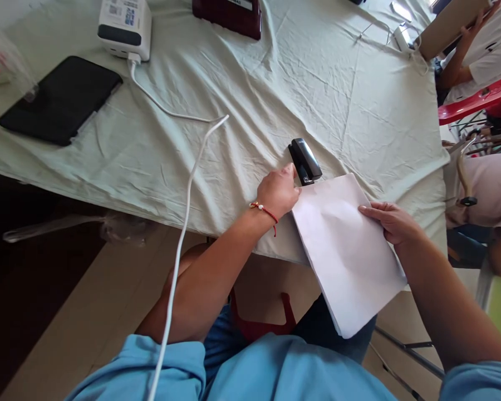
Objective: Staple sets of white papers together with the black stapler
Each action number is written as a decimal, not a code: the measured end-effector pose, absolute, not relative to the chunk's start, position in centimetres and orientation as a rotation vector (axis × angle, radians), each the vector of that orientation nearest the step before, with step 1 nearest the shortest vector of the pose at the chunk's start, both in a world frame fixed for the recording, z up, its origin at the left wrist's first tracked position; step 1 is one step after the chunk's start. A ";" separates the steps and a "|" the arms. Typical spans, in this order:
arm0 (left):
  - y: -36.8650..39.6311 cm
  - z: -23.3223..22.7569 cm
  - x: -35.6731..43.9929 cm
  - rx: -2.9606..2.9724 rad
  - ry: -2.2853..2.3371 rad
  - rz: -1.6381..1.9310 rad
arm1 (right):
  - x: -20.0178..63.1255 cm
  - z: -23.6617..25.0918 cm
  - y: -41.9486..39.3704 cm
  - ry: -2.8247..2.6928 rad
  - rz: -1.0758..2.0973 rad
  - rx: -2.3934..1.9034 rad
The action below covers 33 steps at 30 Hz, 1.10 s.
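I see my left hand (279, 191) curled at the near edge of the table (359, 111), its fingers closed against the rear of a black stapler (304, 161); whether they truly grip it or only press on it I cannot tell, since the fingertips are hidden behind the knuckles. A red string bracelet (264, 209) with a pale bead circles that wrist. The stapler is short and glossy black, lying on the pale green cloth with its nose pointing away from me toward the far edge, and its near end meets the top corner of a stack of white paper (346, 250).

The stack is plain, unprinted on the face I can see, a little bowed, with several sheet edges showing along its lower side. Only its top corner rests on the table near the right corner of the near edge; the rest hangs out over my lap. My right hand (392, 221) lies flat on the stack's right edge, fingers spread loosely and pointing left, thumb out of sight.

Toward the far left corner sit a black tablet (60, 100) and a white charger block (124, 27), whose white cable (183, 223) trails over the near edge. Another person's arm (457, 58) shows beyond the far right corner.
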<state>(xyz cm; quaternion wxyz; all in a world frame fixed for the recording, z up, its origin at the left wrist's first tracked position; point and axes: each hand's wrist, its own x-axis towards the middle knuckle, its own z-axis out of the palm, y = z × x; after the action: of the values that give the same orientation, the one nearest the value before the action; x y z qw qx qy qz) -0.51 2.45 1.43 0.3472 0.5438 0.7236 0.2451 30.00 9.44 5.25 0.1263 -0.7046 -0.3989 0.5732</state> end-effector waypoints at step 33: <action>3.2 2.0 -1.4 1.884 1.650 0.765 | 32.4 4.4 12.7 -1.208 1.591 -2.011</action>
<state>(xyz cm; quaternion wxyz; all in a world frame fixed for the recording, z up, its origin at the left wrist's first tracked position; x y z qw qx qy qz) -1.37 3.24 1.97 0.2583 0.6950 0.6088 0.2821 32.44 12.65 4.42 0.1528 -0.7010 -0.4213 0.5548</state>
